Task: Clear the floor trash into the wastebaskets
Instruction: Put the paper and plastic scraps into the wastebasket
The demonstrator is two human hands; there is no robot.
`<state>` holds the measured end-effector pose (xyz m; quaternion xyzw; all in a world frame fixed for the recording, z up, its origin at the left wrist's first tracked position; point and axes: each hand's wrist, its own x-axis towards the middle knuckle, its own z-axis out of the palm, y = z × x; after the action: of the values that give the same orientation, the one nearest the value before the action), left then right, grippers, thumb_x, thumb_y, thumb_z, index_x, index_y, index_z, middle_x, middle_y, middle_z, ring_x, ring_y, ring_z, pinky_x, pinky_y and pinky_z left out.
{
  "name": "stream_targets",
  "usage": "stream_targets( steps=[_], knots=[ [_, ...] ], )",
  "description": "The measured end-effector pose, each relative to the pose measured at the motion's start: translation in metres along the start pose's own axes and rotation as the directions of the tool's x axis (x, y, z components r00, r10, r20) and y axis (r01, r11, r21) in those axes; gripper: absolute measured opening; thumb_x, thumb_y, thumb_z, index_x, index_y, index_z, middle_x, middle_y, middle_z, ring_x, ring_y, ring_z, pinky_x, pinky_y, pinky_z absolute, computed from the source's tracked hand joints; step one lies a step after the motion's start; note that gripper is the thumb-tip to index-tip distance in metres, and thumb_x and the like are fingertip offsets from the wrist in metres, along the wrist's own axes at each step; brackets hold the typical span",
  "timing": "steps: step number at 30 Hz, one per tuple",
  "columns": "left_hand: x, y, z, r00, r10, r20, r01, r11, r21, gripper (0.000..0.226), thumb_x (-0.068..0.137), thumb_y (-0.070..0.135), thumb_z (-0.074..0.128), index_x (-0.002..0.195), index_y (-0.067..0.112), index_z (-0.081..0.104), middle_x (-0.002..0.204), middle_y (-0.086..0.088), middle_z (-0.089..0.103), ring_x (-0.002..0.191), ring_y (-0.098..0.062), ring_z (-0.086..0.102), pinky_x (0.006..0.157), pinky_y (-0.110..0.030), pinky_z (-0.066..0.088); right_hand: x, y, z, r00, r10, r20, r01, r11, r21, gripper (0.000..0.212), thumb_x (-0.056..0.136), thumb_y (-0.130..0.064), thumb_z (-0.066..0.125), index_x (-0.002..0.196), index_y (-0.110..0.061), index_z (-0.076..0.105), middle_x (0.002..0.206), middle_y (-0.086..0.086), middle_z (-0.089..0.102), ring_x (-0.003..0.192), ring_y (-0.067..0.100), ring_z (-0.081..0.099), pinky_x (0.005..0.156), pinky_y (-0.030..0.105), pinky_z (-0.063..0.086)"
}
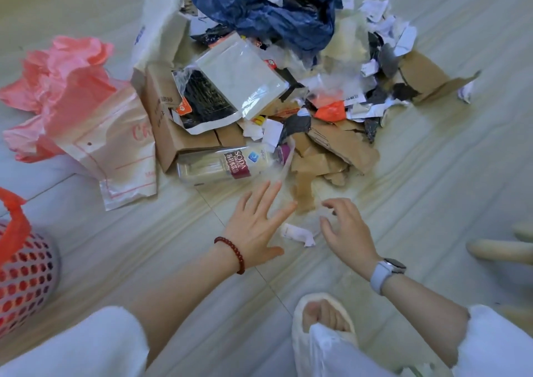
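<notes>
Reaching into the near edge of the pile: my left hand is spread wide, fingers straight, holding nothing; my right hand hovers loosely curled, also holding nothing that I can see. Crumpled paper scrap lies on the floor between them, just below the fingertips. Soda bottle lies on its side at 12 o'clock from the left hand, near its fingertips, resting against the cardboard box. Torn cardboard pieces at 12 o'clock from the right hand. Pink plastic bags at 10 o'clock. Red-lined wastebasket sits at 8 o'clock, well apart from the pile. Risks as I judge them: bottle is round and could roll off if nudged with flat fingers; a two-hand scoop of light scraps will likely shed pieces on the long carry to the basket; pulling low cardboard may slump the heap above it; the basket may overflow given the pile's bulk.
</notes>
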<state>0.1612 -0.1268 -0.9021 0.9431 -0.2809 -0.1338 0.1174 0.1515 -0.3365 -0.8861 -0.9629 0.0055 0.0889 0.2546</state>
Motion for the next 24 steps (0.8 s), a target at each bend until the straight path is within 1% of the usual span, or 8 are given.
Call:
stream_targets(
  steps=[2,6,8,11,13,16,20,24],
  knots=[
    [0.013,0.001,0.011,0.983,0.044,0.178,-0.055,0.997,0.055,0.101,0.069,0.063,0.062,0.143,0.033,0.002,0.153,-0.012,-0.020,0.141,-0.033,-0.015,0.111,-0.056,0.003,-0.005,0.015,-0.006,0.995,0.074,0.071,-0.074,0.997,0.004,0.039,0.086,-0.018,0.060,0.123,-0.011,0.051,0.120,0.007,0.052,0.112,0.025,0.049,0.089,0.029,0.040],
    [0.026,0.000,0.027,0.962,0.051,0.267,-0.097,0.982,0.159,0.093,0.070,0.068,0.056,0.142,0.025,0.016,0.155,-0.008,-0.013,0.140,-0.034,-0.017,0.111,-0.059,-0.003,-0.038,0.045,-0.016,0.945,0.015,0.326,0.043,0.984,-0.172,0.063,0.083,-0.040,0.061,0.139,-0.023,0.035,0.137,0.002,0.039,0.129,0.021,0.034,0.101,0.034,0.030],
    [0.029,0.003,0.029,0.964,0.030,0.266,-0.074,0.985,0.158,0.089,0.068,0.068,0.057,0.138,0.023,0.026,0.156,-0.006,-0.001,0.142,-0.036,-0.008,0.111,-0.059,0.004,-0.051,0.057,-0.019,0.899,0.037,0.437,0.079,0.967,-0.244,0.073,0.082,-0.049,0.059,0.143,-0.030,0.025,0.142,-0.001,0.030,0.133,0.019,0.027,0.101,0.032,0.028],
    [0.030,0.017,0.028,0.989,0.049,0.141,-0.078,0.974,0.214,0.082,0.054,0.072,0.067,0.116,0.019,0.055,0.145,-0.005,0.038,0.129,-0.039,0.038,0.097,-0.054,0.038,-0.065,0.068,-0.015,0.849,0.121,0.514,0.039,0.956,-0.290,0.071,0.081,-0.044,0.061,0.142,-0.030,0.026,0.140,0.002,0.026,0.129,0.022,0.027,0.100,0.032,0.036],
    [0.026,0.028,0.031,0.997,0.056,0.047,-0.065,0.972,0.227,0.082,0.045,0.069,0.073,0.115,0.027,0.060,0.132,-0.004,0.054,0.106,-0.037,0.058,0.074,-0.044,0.051,-0.071,0.071,-0.011,0.846,0.171,0.505,-0.045,0.967,-0.251,0.057,0.083,-0.036,0.063,0.133,-0.024,0.038,0.132,0.003,0.031,0.125,0.021,0.032,0.093,0.034,0.043],
    [0.020,0.039,0.039,0.982,0.181,-0.044,-0.166,0.958,0.234,0.063,0.052,0.054,0.078,0.110,0.036,0.063,0.115,-0.001,0.065,0.083,-0.027,0.064,0.057,-0.032,0.048,-0.070,0.073,-0.011,0.883,0.165,0.440,-0.109,0.982,-0.151,0.037,0.086,-0.028,0.061,0.118,-0.015,0.048,0.117,0.003,0.045,0.112,0.021,0.045,0.084,0.033,0.044],
    [0.019,0.037,0.040,0.933,0.338,-0.121,-0.293,0.911,0.290,0.021,0.060,0.027,0.080,0.079,0.021,0.071,0.075,0.003,0.066,0.065,-0.017,0.062,0.050,-0.024,0.043,-0.048,0.062,-0.017,0.951,0.179,0.253,-0.202,0.977,0.065,0.030,0.087,-0.014,0.060,0.115,-0.006,0.052,0.101,0.006,0.056,0.095,0.023,0.056,0.079,0.018,0.036],
    [0.018,0.023,0.033,0.877,0.436,-0.201,-0.377,0.885,0.272,0.013,0.061,0.004,0.074,0.064,0.013,0.066,0.058,0.001,0.056,0.059,-0.017,0.059,0.051,-0.024,0.045,-0.018,0.043,-0.025,0.978,0.170,0.125,-0.193,0.960,0.202,0.027,0.086,-0.016,0.062,0.111,-0.010,0.054,0.088,-0.004,0.058,0.081,0.011,0.055,0.072,0.014,0.035]
  ],
)
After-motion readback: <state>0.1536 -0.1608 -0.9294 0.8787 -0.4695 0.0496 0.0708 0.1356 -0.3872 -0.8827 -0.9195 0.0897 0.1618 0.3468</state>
